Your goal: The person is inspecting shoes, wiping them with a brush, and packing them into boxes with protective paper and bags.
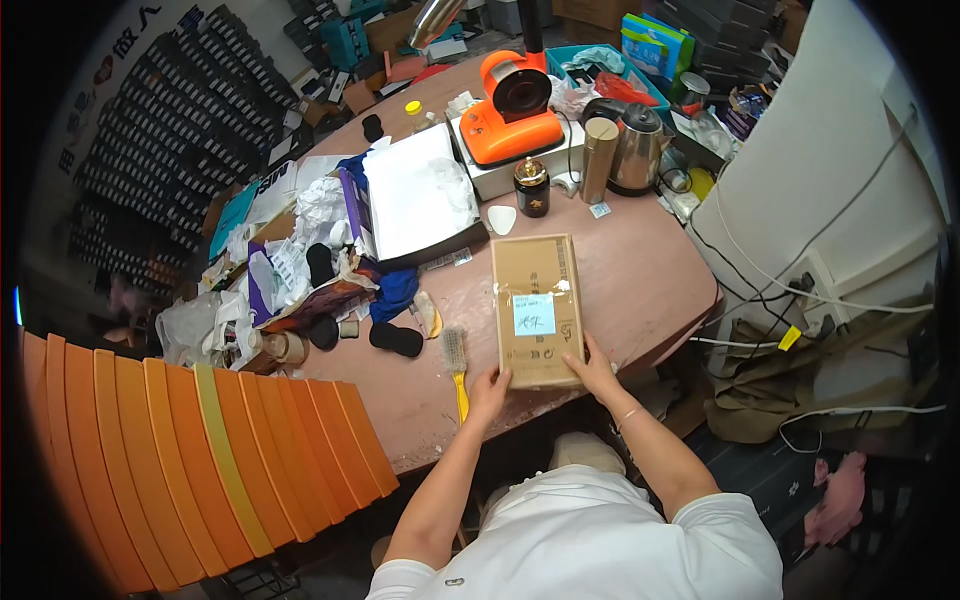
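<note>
A taped brown cardboard box (537,275) lies on the reddish table (640,270) in front of me, with a pale blue handwritten label (533,314) on its top. My left hand (488,392) grips its near left corner, fingers against the side. On the near right side, my right hand (594,366) is closed around the edge, its fingers on the cardboard. Just left of the box lies a brush (454,352) with a yellow handle, close to my left hand. A black shoe brush or pad (396,339) rests farther left.
Orange boxes (230,450) are stacked at the near left. An open white box (420,190), an orange machine (512,110), a dark jar (532,188), a thermos (598,160) and a kettle (638,150) stand beyond. Crumpled paper (318,212) clutters the left; cables (780,280) hang at right.
</note>
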A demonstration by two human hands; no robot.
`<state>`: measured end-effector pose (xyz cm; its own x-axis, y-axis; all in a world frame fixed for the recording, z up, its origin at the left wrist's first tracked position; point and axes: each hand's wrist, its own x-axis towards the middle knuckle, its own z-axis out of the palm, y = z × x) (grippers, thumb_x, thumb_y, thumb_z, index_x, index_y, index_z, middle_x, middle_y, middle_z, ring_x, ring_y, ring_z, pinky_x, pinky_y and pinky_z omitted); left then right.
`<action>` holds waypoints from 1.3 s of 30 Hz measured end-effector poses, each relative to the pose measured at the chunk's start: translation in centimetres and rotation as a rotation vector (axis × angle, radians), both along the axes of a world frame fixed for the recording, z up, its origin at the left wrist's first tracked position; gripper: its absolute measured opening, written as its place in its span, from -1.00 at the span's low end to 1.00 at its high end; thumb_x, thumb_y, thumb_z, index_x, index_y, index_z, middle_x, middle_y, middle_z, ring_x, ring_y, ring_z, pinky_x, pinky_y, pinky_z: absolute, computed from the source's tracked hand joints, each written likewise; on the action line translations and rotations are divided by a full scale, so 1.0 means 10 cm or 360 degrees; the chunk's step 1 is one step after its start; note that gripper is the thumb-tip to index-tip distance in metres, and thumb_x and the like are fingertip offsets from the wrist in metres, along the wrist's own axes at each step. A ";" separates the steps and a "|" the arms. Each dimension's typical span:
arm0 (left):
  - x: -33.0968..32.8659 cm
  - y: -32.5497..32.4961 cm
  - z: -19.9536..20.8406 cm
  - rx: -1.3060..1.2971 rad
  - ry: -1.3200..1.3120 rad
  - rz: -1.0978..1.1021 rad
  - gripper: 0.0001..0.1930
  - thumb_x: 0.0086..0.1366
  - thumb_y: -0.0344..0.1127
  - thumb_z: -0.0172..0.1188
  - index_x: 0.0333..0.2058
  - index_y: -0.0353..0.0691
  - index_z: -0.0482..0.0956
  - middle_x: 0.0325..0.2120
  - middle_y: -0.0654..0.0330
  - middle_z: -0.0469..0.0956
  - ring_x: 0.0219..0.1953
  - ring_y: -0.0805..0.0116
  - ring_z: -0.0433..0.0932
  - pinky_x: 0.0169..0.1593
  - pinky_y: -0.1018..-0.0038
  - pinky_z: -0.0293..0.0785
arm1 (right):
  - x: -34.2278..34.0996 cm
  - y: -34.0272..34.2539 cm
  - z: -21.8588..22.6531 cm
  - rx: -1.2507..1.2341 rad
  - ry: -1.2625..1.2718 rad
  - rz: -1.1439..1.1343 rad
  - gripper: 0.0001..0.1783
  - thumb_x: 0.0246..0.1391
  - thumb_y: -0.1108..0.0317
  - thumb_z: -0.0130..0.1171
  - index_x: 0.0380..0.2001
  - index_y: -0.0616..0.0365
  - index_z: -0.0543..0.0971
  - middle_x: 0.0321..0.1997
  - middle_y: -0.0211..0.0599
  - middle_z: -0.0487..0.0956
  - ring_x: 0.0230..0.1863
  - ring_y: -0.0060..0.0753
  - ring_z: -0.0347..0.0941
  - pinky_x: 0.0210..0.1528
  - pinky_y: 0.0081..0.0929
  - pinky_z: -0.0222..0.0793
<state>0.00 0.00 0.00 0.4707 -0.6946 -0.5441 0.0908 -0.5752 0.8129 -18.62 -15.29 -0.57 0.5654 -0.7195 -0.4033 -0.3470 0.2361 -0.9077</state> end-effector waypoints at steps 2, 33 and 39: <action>-0.52 0.61 0.22 0.0034 0.0251 0.0081 -0.49 0.30 -0.12 0.14 0.11 -0.31 0.35 -0.12 0.15 0.51 -0.13 0.43 0.45 -0.08 0.58 0.36 | -0.44 0.35 0.12 0.0294 -0.0091 0.0003 -0.23 0.11 0.20 0.21 0.28 0.22 0.12 0.25 -0.01 0.28 0.28 -0.23 0.17 0.29 -0.35 0.09; 0.31 0.30 0.90 -0.0493 0.0527 0.0520 -0.27 0.28 -0.11 0.18 0.27 -0.36 0.07 0.01 0.01 0.41 0.05 0.30 0.41 0.07 0.42 0.37 | 0.37 0.05 1.28 -0.0259 -0.0031 0.0497 0.04 0.02 0.03 0.27 0.38 0.08 -0.13 0.41 0.07 -0.04 0.41 0.01 -0.06 0.36 -0.12 -0.05; -0.54 -0.40 1.53 -0.1036 -0.0143 -0.0994 -0.25 0.31 -0.09 0.10 0.32 -0.26 -0.06 0.29 -0.15 0.00 0.32 0.04 0.08 0.32 0.23 0.02 | 0.03 -0.61 1.98 -0.0602 0.0166 0.0228 0.06 -0.04 -0.02 0.30 0.37 0.08 -0.06 0.43 0.05 -0.11 0.42 0.07 -0.14 0.36 -0.10 -0.07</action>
<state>-5.42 -3.97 15.26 -0.0733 -0.9951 0.0662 -0.1631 0.0774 0.9836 -18.34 -21.41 19.18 0.6406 -0.7450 -0.1862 -0.4467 -0.1643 -0.8795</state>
